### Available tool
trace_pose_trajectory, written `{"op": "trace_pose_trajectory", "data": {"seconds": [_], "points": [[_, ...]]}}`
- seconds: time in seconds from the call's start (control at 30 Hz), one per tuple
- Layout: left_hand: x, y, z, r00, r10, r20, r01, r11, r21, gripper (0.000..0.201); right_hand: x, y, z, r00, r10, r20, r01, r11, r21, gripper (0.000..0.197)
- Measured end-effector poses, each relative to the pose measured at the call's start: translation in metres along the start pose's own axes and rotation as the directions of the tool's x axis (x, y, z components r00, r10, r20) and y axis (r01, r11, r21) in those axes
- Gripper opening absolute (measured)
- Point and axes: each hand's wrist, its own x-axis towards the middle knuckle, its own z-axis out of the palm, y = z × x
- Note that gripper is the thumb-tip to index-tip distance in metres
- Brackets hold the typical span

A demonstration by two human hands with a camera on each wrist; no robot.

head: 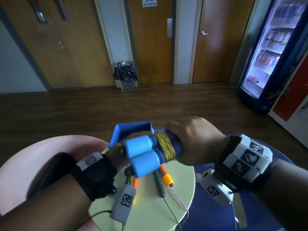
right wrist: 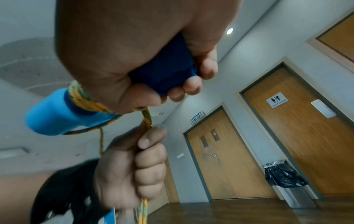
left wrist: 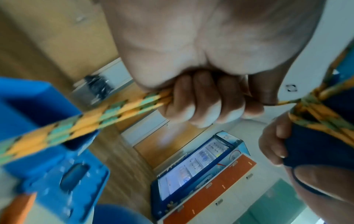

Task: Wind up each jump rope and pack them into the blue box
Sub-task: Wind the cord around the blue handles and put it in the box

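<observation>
My right hand (head: 191, 140) grips the two blue jump-rope handles (head: 141, 153) side by side above the round table (head: 181, 180). Orange-and-green cord (head: 165, 145) is wound tight around the handles. My left hand (left wrist: 206, 104) is fisted around the doubled free cord (left wrist: 86, 119), pulling it away from the wrap (left wrist: 314, 109). In the right wrist view the right hand's fingers (right wrist: 191, 84) curl round the dark blue grip (right wrist: 164, 71), and the left hand (right wrist: 134, 171) holds the cord (right wrist: 146, 119) just below. The blue box (head: 131, 130) stands open behind the handles. A green-black rope handle (head: 159, 182) and an orange rope handle (head: 166, 176) lie on the table.
More rope handles (head: 133, 180) lie half hidden under my left wrist. Thin cords (head: 178, 199) trail off the table's near edge. A blue seat (head: 216, 212) is at the right, a pink seat (head: 33, 155) at the left. A bin (head: 125, 77) and a drinks fridge (head: 270, 52) stand beyond.
</observation>
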Motion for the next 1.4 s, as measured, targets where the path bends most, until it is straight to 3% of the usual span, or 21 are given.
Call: {"op": "trace_pose_trajectory", "data": {"seconds": [0.03, 0.1, 0.13, 0.2, 0.27, 0.33, 0.37, 0.4, 0.43, 0.47, 0.53, 0.57, 0.6, 0.8, 0.9, 1.03, 1.13, 1.23, 1.33, 1.4], "points": [[-0.002, -0.009, 0.003, 0.994, -0.049, -0.096, 0.039, 0.994, -0.104, 0.020, 0.001, -0.002, 0.000, 0.999, 0.037, -0.034, -0.037, 0.999, 0.009, 0.034], [-0.002, -0.020, 0.020, 0.971, 0.083, -0.224, -0.114, 0.985, -0.131, 0.029, 0.004, -0.007, 0.003, 0.988, 0.137, -0.069, -0.134, 0.990, 0.041, 0.034], [-0.004, -0.020, 0.034, 0.963, 0.159, -0.218, -0.195, 0.969, -0.153, 0.029, 0.005, -0.008, 0.006, 0.980, 0.189, -0.069, -0.185, 0.981, 0.059, 0.031], [-0.011, -0.004, 0.064, 0.963, 0.177, -0.204, -0.211, 0.964, -0.162, 0.029, 0.008, -0.011, 0.013, 0.961, 0.265, -0.074, -0.258, 0.962, 0.089, 0.030], [-0.010, -0.006, 0.074, 0.947, 0.193, -0.257, -0.207, 0.978, -0.027, 0.034, 0.011, -0.014, 0.019, 0.948, 0.310, -0.069, -0.303, 0.947, 0.104, 0.031], [-0.008, -0.012, 0.071, 0.924, 0.131, -0.358, -0.169, 0.983, -0.078, 0.037, 0.012, -0.017, 0.024, 0.938, 0.342, -0.052, -0.336, 0.936, 0.106, 0.031], [-0.010, -0.014, 0.068, 0.880, 0.164, -0.446, -0.209, 0.976, -0.053, 0.035, 0.012, -0.019, 0.026, 0.932, 0.361, -0.041, -0.355, 0.929, 0.107, 0.031], [-0.011, -0.008, 0.065, 0.928, 0.131, -0.349, -0.182, 0.976, -0.116, 0.030, 0.013, -0.019, 0.028, 0.923, 0.382, -0.033, -0.377, 0.920, 0.111, 0.030], [-0.010, -0.003, 0.061, 0.943, 0.133, -0.305, -0.147, 0.989, -0.022, 0.023, 0.014, -0.019, 0.030, 0.914, 0.406, -0.030, -0.400, 0.909, 0.118, 0.029], [-0.012, -0.016, 0.059, 0.926, 0.250, -0.283, -0.222, 0.967, 0.128, 0.020, 0.015, -0.018, 0.031, 0.902, 0.431, -0.029, -0.424, 0.897, 0.125, 0.029], [-0.014, -0.017, 0.062, 0.951, 0.238, -0.199, -0.250, 0.968, -0.034, 0.027, 0.018, -0.014, 0.033, 0.883, 0.468, -0.027, -0.463, 0.880, 0.105, 0.033], [-0.016, -0.020, 0.067, 0.894, 0.310, -0.323, -0.290, 0.951, 0.109, 0.033, 0.020, -0.012, 0.034, 0.878, 0.479, -0.026, -0.476, 0.876, 0.077, 0.035], [-0.017, -0.020, 0.072, 0.898, 0.260, -0.354, -0.240, 0.966, 0.101, 0.036, 0.022, -0.008, 0.036, 0.872, 0.489, -0.026, -0.488, 0.872, 0.042, 0.035], [-0.025, -0.028, 0.079, 0.984, 0.131, -0.117, -0.108, 0.977, 0.186, 0.035, 0.028, 0.013, 0.054, 0.841, 0.539, -0.045, -0.541, 0.836, -0.087, 0.026], [-0.030, -0.027, 0.080, 0.996, 0.076, -0.050, -0.058, 0.953, 0.296, 0.032, 0.028, 0.021, 0.062, 0.830, 0.558, -0.016, -0.555, 0.821, -0.131, 0.024], [-0.030, -0.017, 0.075, 0.999, 0.016, -0.052, 0.004, 0.930, 0.369, 0.033, 0.023, 0.020, 0.075, 0.837, 0.547, 0.039, -0.527, 0.822, -0.218, 0.023], [-0.030, -0.004, 0.061, 0.998, 0.064, -0.018, -0.041, 0.809, 0.586, 0.035, 0.020, 0.013, 0.079, 0.844, 0.525, 0.114, -0.470, 0.824, -0.316, 0.025], [-0.027, 0.010, 0.042, 0.989, 0.145, 0.021, -0.103, 0.582, 0.806, 0.035, 0.015, 0.005, 0.078, 0.862, 0.457, 0.221, -0.352, 0.852, -0.388, 0.026], [-0.023, 0.022, 0.030, 0.979, 0.179, 0.093, -0.154, 0.368, 0.917, 0.037, 0.008, -0.006, 0.071, 0.869, 0.368, 0.332, -0.217, 0.885, -0.413, 0.021], [-0.021, 0.028, 0.025, 0.976, 0.165, 0.141, -0.190, 0.335, 0.923, 0.033, 0.004, -0.014, 0.066, 0.850, 0.311, 0.425, -0.126, 0.903, -0.410, 0.021]]}}
